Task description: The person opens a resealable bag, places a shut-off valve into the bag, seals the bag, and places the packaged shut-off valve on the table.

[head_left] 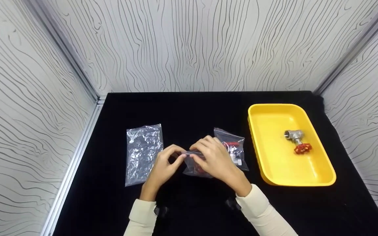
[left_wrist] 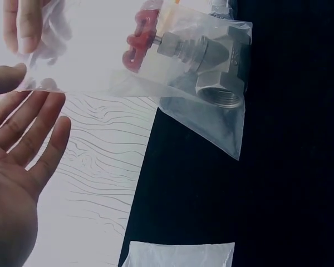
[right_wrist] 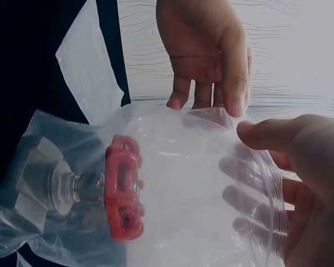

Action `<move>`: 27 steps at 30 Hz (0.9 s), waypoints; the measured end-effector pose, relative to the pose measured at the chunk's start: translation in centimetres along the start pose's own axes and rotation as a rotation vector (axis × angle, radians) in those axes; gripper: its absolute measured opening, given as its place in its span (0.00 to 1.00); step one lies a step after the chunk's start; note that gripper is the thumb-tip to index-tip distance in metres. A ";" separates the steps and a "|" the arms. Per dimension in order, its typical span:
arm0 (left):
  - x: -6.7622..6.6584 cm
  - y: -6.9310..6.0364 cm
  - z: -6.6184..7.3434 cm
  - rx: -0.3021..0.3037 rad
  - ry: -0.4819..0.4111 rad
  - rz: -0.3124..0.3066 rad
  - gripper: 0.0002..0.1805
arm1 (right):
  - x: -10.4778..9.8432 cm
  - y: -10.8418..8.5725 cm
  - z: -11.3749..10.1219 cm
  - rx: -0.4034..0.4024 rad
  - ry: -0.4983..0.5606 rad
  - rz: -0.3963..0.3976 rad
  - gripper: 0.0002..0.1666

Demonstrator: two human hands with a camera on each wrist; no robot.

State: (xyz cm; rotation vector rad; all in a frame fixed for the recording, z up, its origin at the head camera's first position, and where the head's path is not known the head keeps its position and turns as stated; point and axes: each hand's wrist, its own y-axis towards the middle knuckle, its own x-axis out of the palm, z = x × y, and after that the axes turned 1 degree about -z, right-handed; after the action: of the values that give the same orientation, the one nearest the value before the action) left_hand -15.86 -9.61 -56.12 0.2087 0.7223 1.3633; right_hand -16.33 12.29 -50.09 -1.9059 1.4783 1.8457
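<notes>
Between my hands is a clear zip bag (right_wrist: pixel 172 183) with a metal valve (left_wrist: pixel 211 58) inside, its red handwheel (right_wrist: pixel 122 189) towards the zip. My left hand (head_left: pixel 163 166) pinches one end of the bag's zip edge between thumb and index finger; its other fingers are spread out in the left wrist view. My right hand (head_left: pixel 216 159) pinches the same edge close by, thumb on the near side and several fingers behind the film in the right wrist view. In the head view, the right hand partly hides the bag.
Beyond my right hand lies another clear bag (head_left: pixel 238 152) with a red-handled item inside. A flat clear bag (head_left: pixel 144 154) lies left on the black cloth (head_left: pixel 189 114). At right, a yellow tray (head_left: pixel 274 164) holds an unbagged valve with a red handwheel (head_left: pixel 303 148).
</notes>
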 end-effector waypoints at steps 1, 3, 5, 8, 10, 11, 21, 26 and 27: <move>0.0 0.0 -0.1 -0.001 -0.002 0.003 0.03 | 0.0 0.0 0.0 0.006 0.006 0.002 0.09; 0.1 0.0 -0.2 0.004 0.001 0.010 0.03 | 0.0 0.0 -0.1 0.017 0.009 0.003 0.09; 0.1 0.0 -0.2 0.015 0.004 0.015 0.03 | 0.0 0.1 -0.2 0.025 0.005 -0.005 0.09; 0.1 0.0 -0.1 0.024 0.013 0.015 0.03 | 0.1 0.3 -0.4 0.030 -0.002 -0.025 0.08; 0.2 0.1 -0.1 0.027 0.010 0.015 0.03 | 0.3 0.4 -0.4 0.029 -0.003 -0.035 0.06; 0.2 0.1 0.0 0.033 0.011 0.016 0.02 | 0.3 0.5 -0.5 0.029 -0.001 -0.038 0.05; 0.4 0.2 0.1 0.089 0.020 0.029 0.01 | 0.9 0.7 -0.7 0.024 0.006 -0.017 0.04; 0.6 0.3 0.2 0.107 0.016 0.041 0.02 | 1.0 0.7 -0.7 0.022 0.007 0.009 0.06; 0.6 0.4 0.3 0.113 0.020 0.044 0.02 | 1.0 0.7 -0.7 0.021 0.007 0.015 0.06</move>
State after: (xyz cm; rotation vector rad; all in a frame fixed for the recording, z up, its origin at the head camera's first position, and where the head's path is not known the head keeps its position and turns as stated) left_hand -15.99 -8.90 -55.94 0.3020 0.8164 1.3692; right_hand -16.55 10.89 -50.36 -1.8984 1.5123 1.8247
